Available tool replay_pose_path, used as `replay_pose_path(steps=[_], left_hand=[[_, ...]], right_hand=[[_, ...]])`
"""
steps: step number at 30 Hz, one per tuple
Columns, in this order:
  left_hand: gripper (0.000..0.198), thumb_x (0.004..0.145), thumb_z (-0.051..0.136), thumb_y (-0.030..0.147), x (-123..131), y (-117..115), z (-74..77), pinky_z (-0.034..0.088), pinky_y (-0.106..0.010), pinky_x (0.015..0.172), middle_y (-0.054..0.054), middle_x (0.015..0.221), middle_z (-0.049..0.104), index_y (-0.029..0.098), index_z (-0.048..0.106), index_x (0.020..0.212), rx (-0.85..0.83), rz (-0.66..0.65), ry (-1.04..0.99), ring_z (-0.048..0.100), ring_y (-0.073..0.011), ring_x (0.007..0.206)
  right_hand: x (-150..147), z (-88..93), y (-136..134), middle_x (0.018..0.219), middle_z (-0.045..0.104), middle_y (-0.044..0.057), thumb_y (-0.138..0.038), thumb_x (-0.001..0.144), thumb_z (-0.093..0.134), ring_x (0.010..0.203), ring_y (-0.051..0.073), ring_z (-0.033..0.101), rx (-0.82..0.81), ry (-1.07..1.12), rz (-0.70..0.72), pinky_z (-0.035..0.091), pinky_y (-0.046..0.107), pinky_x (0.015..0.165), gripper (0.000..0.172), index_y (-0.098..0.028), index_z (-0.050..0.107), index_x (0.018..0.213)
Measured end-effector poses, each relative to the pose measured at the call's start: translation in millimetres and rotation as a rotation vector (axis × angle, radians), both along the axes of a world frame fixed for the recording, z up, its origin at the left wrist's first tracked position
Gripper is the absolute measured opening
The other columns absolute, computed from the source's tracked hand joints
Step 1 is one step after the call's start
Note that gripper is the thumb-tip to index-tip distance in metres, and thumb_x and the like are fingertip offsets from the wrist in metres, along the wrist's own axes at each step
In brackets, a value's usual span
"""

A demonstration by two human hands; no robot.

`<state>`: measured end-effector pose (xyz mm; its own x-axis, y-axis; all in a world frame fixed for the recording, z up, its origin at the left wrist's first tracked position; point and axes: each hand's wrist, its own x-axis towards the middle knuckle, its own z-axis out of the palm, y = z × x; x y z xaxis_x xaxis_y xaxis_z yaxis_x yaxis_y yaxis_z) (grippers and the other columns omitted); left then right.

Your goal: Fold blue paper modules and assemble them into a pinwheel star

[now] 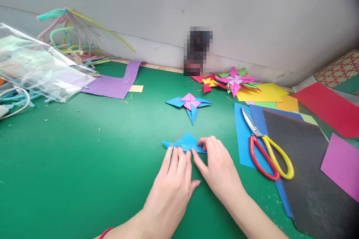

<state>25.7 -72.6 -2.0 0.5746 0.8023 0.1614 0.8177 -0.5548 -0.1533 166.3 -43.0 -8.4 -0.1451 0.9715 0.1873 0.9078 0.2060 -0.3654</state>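
Observation:
A sheet of blue origami paper (186,141), folded with a triangular peak and a long flat strip along its near edge, lies on the green table (84,168). My left hand (174,179) rests its outstretched fingertips on the near edge of the strip, thumb apart to the right. Curled round the paper's right end is my right hand (217,158), thumb at the near edge and fingers over the top, covering that end. Just beyond lies a pink and blue folded paper star (190,102) with three blue points showing.
Scissors (260,138) with red and yellow handles lie on blue and black sheets (305,164) at right. Finished paper stars (235,80) sit by the wall. Purple paper (112,86), a clear plastic bag (45,67) and pipe cleaners (75,44) are at left. A pixelated object (198,50) stands behind.

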Motion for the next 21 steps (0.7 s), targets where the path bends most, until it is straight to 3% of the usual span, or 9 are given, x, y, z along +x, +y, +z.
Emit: replay_pose_path(steps=[21], left_hand=[[0.056, 0.086, 0.031, 0.043, 1.7, -0.7, -3.2, 0.034, -0.041, 0.098, -0.021, 0.119, 0.052, 0.001, 0.05, 0.118, 0.034, 0.015, 0.012, 0.046, -0.0298, 0.113]], right_hand=[[1.9, 0.8, 0.8, 0.081, 0.051, 0.005, -0.03, 0.082, 0.048, 0.075, 0.021, 0.05, -0.045, 0.047, 0.003, 0.041, 0.034, 0.068, 0.012, -0.019, 0.047, 0.086]])
